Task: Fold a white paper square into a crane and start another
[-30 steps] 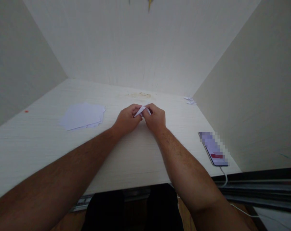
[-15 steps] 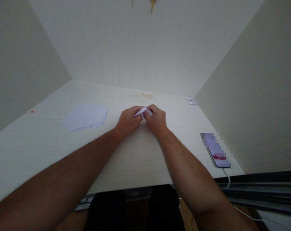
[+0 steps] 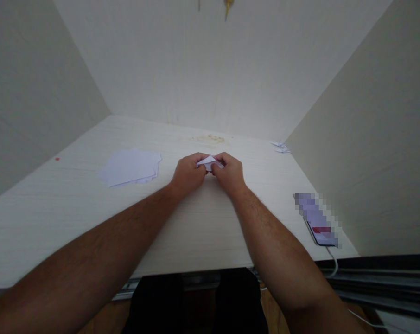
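Observation:
A small folded piece of white paper (image 3: 209, 162) is held between both hands over the middle of the table. My left hand (image 3: 190, 172) grips its left side, thumb in front and fingers curled behind. My right hand (image 3: 230, 171) pinches the right side in the same way, its thumb pressed on the near face. The paper's top comes to a low point between the hands. Fingers cover both ends of it, so its full shape is hidden.
A loose stack of white paper sheets (image 3: 131, 167) lies left on the pale table (image 3: 196, 232). Several small folded paper pieces (image 3: 281, 147) sit in the far right corner. A phone (image 3: 316, 220) with a white cable (image 3: 333, 262) rests near the right wall. Walls enclose three sides.
The folded paper has turned slightly in my hands, and more of its near face shows, with a peaked top. The whole view has shifted a little. Both hands keep their hold.

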{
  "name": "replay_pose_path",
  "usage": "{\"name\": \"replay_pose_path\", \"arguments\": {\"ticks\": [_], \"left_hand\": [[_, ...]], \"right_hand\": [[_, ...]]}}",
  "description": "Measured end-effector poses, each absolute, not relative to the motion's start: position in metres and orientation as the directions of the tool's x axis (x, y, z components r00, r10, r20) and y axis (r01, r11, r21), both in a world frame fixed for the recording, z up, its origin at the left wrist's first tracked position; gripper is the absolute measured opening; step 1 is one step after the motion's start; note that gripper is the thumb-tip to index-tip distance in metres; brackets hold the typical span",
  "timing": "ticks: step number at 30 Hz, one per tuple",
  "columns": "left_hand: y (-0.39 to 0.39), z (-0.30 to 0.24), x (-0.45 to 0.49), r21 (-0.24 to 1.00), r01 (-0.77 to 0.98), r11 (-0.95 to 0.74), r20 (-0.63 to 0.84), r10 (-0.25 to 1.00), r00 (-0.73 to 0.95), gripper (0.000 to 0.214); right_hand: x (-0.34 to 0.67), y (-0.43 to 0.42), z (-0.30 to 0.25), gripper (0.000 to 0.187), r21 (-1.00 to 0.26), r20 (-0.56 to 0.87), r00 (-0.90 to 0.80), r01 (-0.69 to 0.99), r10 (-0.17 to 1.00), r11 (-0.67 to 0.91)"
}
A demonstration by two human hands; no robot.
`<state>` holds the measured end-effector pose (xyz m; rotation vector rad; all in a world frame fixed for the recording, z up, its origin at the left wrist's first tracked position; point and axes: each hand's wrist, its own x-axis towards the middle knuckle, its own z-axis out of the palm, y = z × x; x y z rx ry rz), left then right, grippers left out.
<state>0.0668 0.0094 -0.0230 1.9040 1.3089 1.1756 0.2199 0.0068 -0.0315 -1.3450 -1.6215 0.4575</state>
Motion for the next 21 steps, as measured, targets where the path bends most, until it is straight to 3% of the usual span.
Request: {"name": "replay_pose_path", "arguments": {"ticks": [10, 16, 21], "left_hand": [[0.01, -0.022, 0.067, 0.873, 0.369, -0.32, 0.307, 0.947, 0.096, 0.035], [0.009, -0.018, 0.071, 0.975, 0.087, -0.202, 0.196, 0.978, 0.072, 0.041], [0.008, -0.018, 0.072, 0.99, -0.107, -0.096, 0.108, 0.987, 0.12, 0.039]], "right_hand": [[0.217, 0.013, -0.037, 0.019, -0.942, 0.255, 0.115, 0.253, 0.96, 0.22], [0.214, 0.009, -0.026, 0.02, -0.982, 0.18, 0.168, 0.088, 0.969, 0.168], [0.213, 0.007, -0.02, 0.02, -0.993, 0.107, 0.189, -0.025, 0.976, 0.113]]}}
